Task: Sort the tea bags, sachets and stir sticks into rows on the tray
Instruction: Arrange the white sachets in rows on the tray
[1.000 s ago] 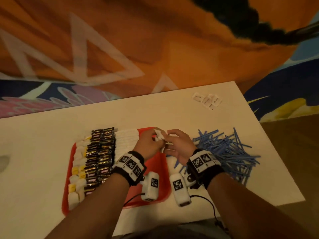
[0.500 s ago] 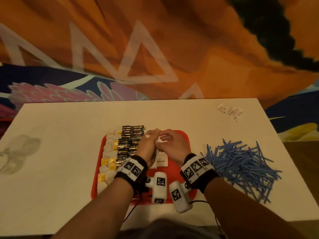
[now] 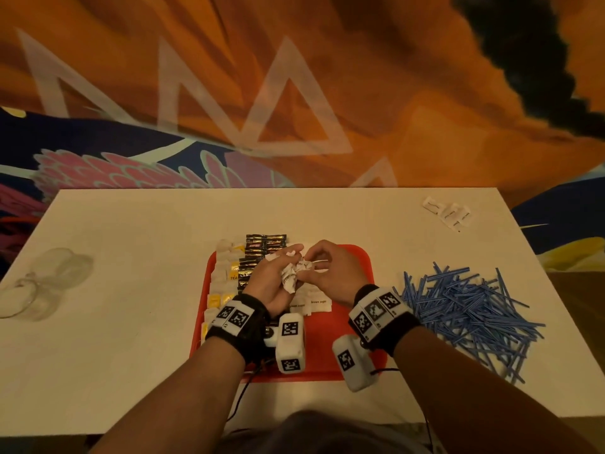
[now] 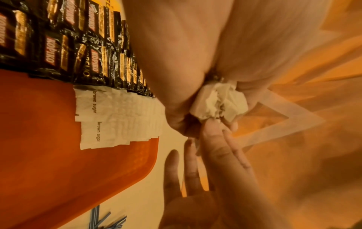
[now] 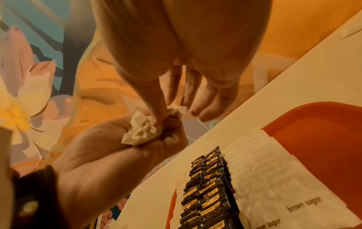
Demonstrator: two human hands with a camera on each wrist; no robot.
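Behind your white table (image 3: 131, 257) hangs an orange mural with pale triangles and pink petals. From the head view, the red tray (image 3: 343, 362) sits just in front of you, with a row of tea bags (image 3: 222, 276) along its left side, black coffee sachets (image 3: 262, 250) beside them, and white brown-sugar sachets (image 3: 314, 303) next in line. Your left hand (image 3: 268, 283) is curled around a crumpled bunch of white sachets (image 3: 289, 276) above the tray, and your right hand (image 3: 330, 273) meets it, fingertips pinching into the same bunch. Blue stir sticks (image 3: 465, 309) lie in a loose heap on the table right of the tray, a few stray white packets (image 3: 448, 213) rest near the far right corner, and something clear, perhaps a plastic bag (image 3: 45, 283), lies at the left edge. From the left wrist, you see the bunch (image 4: 219, 102) squeezed in your left hand's (image 4: 195, 62) fold, with your right hand's fingers (image 4: 219, 139) pinching its lower edge; black sachets (image 4: 68, 51) and brown-sugar sachets (image 4: 109, 116) overlap on the tray (image 4: 49, 162) below. From the right wrist, your right thumb and forefinger (image 5: 162, 99) nip the crumpled paper (image 5: 141, 130) that your left fist (image 5: 117, 151) grips, above the rows on the tray (image 5: 323, 139).
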